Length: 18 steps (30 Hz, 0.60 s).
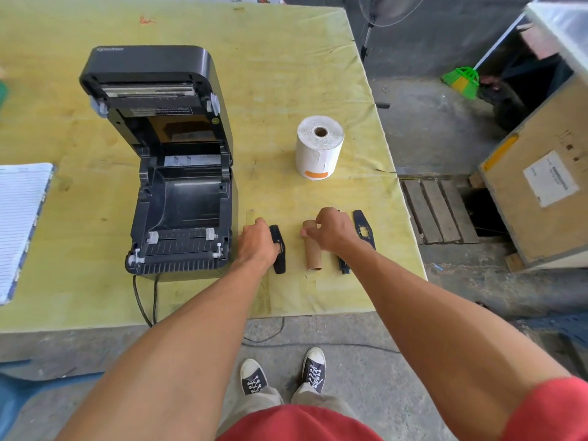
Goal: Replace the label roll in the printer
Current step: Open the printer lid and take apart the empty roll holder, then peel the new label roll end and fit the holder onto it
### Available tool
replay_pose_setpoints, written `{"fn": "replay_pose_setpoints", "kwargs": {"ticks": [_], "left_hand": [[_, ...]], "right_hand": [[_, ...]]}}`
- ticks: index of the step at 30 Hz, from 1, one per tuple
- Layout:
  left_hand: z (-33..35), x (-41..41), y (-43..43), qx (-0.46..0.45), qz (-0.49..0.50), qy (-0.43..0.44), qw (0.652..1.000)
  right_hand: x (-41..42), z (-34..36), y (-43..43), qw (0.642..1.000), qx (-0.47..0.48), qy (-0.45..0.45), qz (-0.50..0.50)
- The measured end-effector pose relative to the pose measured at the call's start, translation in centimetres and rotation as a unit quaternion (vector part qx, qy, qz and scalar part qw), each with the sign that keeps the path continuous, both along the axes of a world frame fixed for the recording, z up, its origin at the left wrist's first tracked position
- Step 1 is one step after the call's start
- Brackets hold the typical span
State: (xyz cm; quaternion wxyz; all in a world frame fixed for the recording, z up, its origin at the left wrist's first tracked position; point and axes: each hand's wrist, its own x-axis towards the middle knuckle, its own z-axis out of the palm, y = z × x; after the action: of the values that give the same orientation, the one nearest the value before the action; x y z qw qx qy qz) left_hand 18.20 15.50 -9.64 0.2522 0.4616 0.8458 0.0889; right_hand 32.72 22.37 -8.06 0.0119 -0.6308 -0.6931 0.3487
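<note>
A: How far is the job, approx.?

B: About halfway, I think. The printer (178, 173) stands on the left of the tabletop (286, 74) w/ its lid up, and the roll bay looks empty. The old cardboard core (312, 249) lies near the front edge, so the used roll is out already.

A: And the new label roll (319, 147)?

B: It stands upright on its end, right of the printer and farther away than the hands. Nobody touches it, and the orange tape is on it.

A: What do the hands do?

B: The left hand (257, 241) is curled over a black holder piece (279, 249) just right of the printer; it seems to pinch it, but the fingers are hidden, so I cannot tell for sure. The right hand (331, 232) is half closed, fingertips touching the top of the core. A second black piece (364, 229) and a black spindle (343, 265) lie right of it.

A: What is left?

B: Probably put the spindle & holders on the new roll, drop it in the bay, feed the labels, close the lid.
</note>
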Motion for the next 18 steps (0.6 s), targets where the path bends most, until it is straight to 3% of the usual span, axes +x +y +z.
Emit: {"fn": "replay_pose_setpoints", "kwargs": {"ticks": [6,18], "left_hand": [[1.3,-1.1,0.7,0.002,-0.060,-0.004,0.998],[6.9,-3.9,6.3,0.134,-0.128,-0.014,0.983]], "right_hand": [[0.2,1.6,-0.1,1.000,-0.006,-0.018,-0.020],[0.6,4.9,2.4,0.994,0.074,-0.035,-0.069]]}}
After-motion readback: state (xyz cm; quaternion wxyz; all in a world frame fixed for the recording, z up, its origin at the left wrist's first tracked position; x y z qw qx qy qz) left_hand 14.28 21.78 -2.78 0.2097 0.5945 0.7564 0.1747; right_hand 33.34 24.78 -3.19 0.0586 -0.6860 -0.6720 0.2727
